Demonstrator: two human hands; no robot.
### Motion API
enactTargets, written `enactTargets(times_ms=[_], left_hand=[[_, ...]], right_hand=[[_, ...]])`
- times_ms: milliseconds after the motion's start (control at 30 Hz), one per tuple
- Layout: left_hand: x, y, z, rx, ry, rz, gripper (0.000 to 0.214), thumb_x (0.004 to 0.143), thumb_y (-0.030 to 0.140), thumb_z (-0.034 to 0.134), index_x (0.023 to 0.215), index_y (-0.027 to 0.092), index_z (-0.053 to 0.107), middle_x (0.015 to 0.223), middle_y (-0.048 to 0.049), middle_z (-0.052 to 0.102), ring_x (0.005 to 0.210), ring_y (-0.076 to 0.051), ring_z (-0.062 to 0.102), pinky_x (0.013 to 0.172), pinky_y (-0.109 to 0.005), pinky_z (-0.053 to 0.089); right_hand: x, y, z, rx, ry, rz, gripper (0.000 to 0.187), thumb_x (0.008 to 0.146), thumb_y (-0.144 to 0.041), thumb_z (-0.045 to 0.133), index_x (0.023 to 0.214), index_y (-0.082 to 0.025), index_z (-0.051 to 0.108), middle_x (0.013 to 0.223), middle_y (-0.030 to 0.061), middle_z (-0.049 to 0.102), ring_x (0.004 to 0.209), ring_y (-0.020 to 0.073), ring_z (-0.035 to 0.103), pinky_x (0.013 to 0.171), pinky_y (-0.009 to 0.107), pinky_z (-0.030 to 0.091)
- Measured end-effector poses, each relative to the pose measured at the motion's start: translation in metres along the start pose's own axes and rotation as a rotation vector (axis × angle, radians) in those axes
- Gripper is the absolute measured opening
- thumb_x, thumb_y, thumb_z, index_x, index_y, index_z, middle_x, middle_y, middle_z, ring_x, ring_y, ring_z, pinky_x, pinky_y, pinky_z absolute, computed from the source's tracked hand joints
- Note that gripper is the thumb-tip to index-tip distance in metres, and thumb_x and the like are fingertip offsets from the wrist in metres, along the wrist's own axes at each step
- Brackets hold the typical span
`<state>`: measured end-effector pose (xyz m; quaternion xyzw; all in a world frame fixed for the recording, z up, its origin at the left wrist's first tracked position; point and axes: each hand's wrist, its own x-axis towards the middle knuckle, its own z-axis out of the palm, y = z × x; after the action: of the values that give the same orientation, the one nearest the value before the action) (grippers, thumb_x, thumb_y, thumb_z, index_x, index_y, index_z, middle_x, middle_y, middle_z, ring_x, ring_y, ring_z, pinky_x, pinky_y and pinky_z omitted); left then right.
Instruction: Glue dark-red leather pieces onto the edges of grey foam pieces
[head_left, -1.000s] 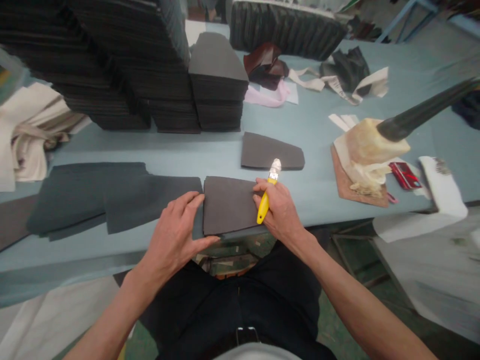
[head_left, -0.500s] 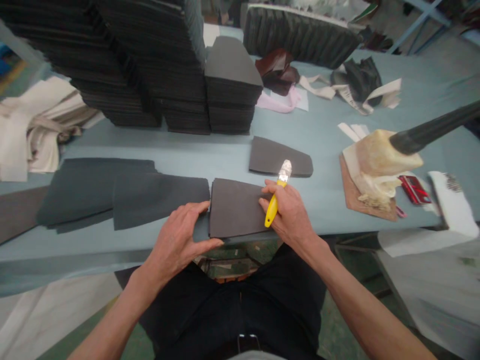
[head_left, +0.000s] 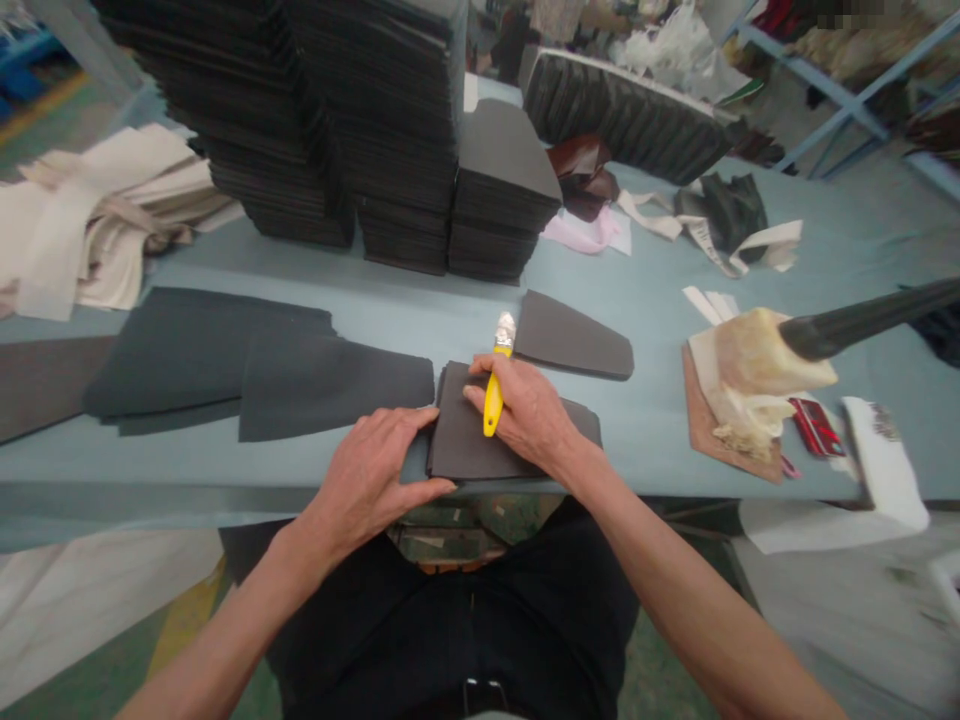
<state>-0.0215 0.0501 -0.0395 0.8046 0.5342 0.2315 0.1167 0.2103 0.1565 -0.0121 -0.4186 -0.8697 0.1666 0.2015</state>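
My right hand (head_left: 529, 415) is closed round a yellow-handled brush (head_left: 495, 385) whose pale tip points away from me, and its fingers rest on a small stack of dark grey foam pieces (head_left: 469, 440) at the table's near edge. My left hand (head_left: 375, 470) pinches the stack's left edge, thumb under and fingers on top. One loose grey piece (head_left: 574, 340) lies just beyond the stack.
Tall stacks of dark sheets (head_left: 337, 110) stand at the back. Flat grey sheets (head_left: 255, 365) lie to the left and pale cloth (head_left: 105, 220) at far left. On the right sit a glue-covered lump with a black handle (head_left: 765, 355), a brown board (head_left: 712, 425), and a white block (head_left: 881, 465).
My right hand with the brush has slid left across the stack toward its middle, uncovering the stack's right part. My left hand keeps its hold on the left edge. The view has tilted up.
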Motion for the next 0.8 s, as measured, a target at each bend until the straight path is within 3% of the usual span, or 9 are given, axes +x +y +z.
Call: enactTargets(times_ms=[367, 600, 800], left_hand=[[0.0037, -0.0029, -0.0024, -0.036, -0.078, -0.059, 0.074, 0.089, 0.064, 0.079, 0.144, 0.021, 0.056, 0.134, -0.011, 0.073, 0.116, -0.033, 0.069, 0.094, -0.046, 0.052], [0.0044, -0.0045, -0.0023, -0.073, -0.089, -0.086, 0.074, 0.089, 0.069, 0.076, 0.144, 0.022, 0.058, 0.135, -0.0113, 0.073, 0.117, -0.033, 0.068, 0.097, -0.048, 0.052], [0.004, -0.0055, -0.001, -0.068, -0.084, -0.087, 0.072, 0.09, 0.067, 0.075, 0.144, 0.023, 0.058, 0.136, -0.0104, 0.073, 0.118, -0.032, 0.068, 0.098, -0.047, 0.051]], right_hand=[[0.0001, -0.0003, -0.0004, -0.017, -0.064, 0.055, 0.019, 0.105, -0.035, 0.063, 0.119, -0.022, 0.06, 0.101, 0.0082, 0.076, 0.093, 0.026, 0.072, 0.084, 0.035, 0.048], [0.001, 0.0022, 0.0013, 0.037, -0.053, 0.045, 0.021, 0.102, -0.034, 0.066, 0.119, -0.023, 0.06, 0.113, 0.0092, 0.078, 0.101, 0.0269, 0.074, 0.089, 0.037, 0.052], [0.0, 0.0045, 0.002, 0.035, -0.028, 0.002, 0.034, 0.097, -0.043, 0.075, 0.119, -0.023, 0.06, 0.117, 0.0114, 0.077, 0.106, 0.0296, 0.074, 0.093, 0.04, 0.054]])
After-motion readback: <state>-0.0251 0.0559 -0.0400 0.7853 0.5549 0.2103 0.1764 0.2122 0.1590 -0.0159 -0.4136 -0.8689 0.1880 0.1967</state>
